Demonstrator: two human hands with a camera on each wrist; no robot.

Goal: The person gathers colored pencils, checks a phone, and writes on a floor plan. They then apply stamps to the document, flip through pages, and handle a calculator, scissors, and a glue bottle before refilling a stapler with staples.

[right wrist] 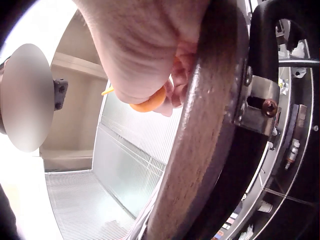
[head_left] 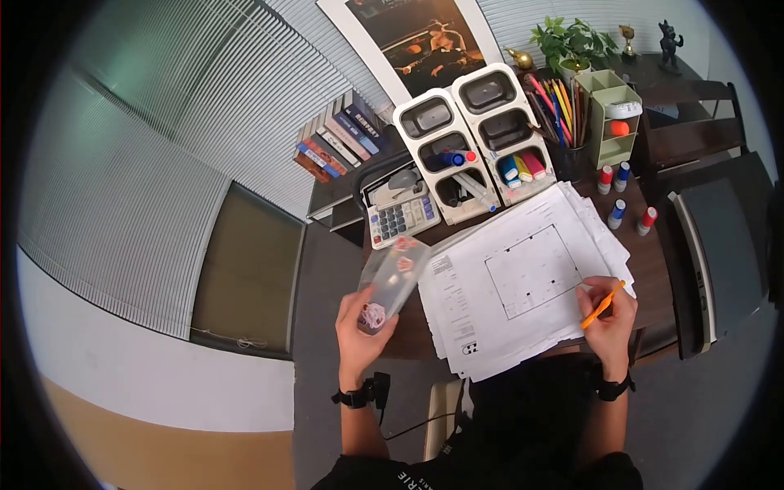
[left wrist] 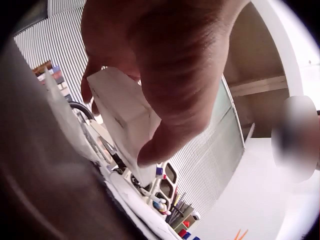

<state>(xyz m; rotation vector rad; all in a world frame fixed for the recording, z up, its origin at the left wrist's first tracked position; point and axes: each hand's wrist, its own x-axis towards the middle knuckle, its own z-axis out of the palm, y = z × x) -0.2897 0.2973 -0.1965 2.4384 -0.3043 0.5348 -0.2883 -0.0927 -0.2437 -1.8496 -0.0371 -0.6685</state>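
Observation:
On the left side of the table, my left hand (head_left: 363,331) grips a long translucent plastic case (head_left: 390,287) with reddish and pink decorations. Its thumb lies along one side and its fingers along the other; in the left wrist view the case (left wrist: 122,107) tilts away from the palm. My right hand (head_left: 608,320) holds a slim orange tool (head_left: 603,307) between thumb and fingers, over the right edge of a stack of printed sheets (head_left: 523,245). In the right wrist view a curved part of the orange tool (right wrist: 150,101) shows below the palm; its exact kind I cannot tell.
Behind the paper stand white organizers (head_left: 457,135) with pens and erasers. A calculator (head_left: 402,219) lies left of them. A pencil cup (head_left: 565,155), a green organizer (head_left: 611,114) and several red- and blue-capped bottles (head_left: 616,214) occupy the right side. A dark chair (head_left: 719,245) stands beyond the right edge.

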